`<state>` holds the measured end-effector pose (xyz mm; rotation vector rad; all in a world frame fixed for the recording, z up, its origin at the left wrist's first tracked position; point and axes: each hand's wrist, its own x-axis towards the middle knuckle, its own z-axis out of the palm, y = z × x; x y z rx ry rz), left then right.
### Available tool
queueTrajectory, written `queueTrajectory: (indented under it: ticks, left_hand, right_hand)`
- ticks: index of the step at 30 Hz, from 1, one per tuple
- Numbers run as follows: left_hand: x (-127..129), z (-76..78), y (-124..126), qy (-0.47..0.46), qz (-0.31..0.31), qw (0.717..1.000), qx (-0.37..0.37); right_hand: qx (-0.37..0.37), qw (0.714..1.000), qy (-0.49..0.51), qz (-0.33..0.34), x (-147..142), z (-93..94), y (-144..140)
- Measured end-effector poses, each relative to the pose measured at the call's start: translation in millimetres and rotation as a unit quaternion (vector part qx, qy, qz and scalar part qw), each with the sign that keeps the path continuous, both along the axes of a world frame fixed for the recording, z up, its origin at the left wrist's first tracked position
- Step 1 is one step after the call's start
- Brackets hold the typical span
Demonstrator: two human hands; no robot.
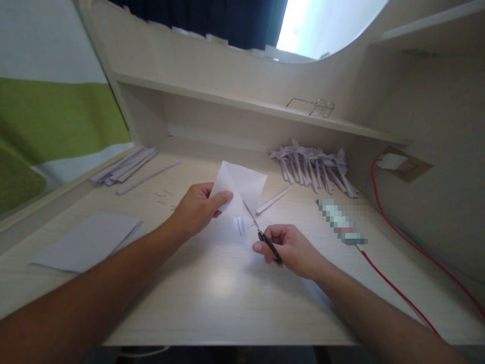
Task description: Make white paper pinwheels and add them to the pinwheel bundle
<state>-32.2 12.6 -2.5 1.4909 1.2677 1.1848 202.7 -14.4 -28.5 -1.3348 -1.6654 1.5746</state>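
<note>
My left hand point(200, 208) pinches the left side of a square sheet of white paper point(244, 184), thumb on top, holding it above the desk. A crease runs diagonally across the sheet. In my right hand point(288, 247) is a pair of scissors point(270, 244) with black handles, its blades pointing up and left at the paper's lower corner. The blades meet the sheet there; how far they have cut in, I cannot tell. Just beyond the sheet, a rolled paper stick point(273, 200) lies on the desk.
Several paper pinwheels on sticks point(310, 164) lie at the back right. Rolled paper sticks point(127, 164) are piled at the back left, with a stack of paper point(91, 237) nearer. A phone-like device point(341, 221) with a red cable point(401, 290) is at right. Glasses point(320, 106) rest on the shelf.
</note>
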Motion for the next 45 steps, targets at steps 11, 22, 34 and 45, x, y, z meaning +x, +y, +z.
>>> queueTrajectory:
  ticks: [11,22,34,45]
  left_hand:
    - [0.0,-3.0,2.2,-0.001,0.001,1.000,0.011]
    - [1.6,-1.0,0.6,0.021,-0.008,1.000,0.017]
    - [-0.8,-3.6,2.3,0.025,-0.010,0.999,0.028]
    - [-3.1,-2.0,4.5,-0.006,0.098,0.993,0.066]
  right_hand:
    - [0.007,1.000,-0.012,-0.001,3.3,-4.9,2.2]
    - [0.018,1.000,-0.008,0.008,2.1,-1.2,0.9]
    - [0.033,0.999,-0.019,-0.005,1.8,0.5,1.1]
    - [-0.037,0.998,0.004,0.050,-0.1,1.9,3.2]
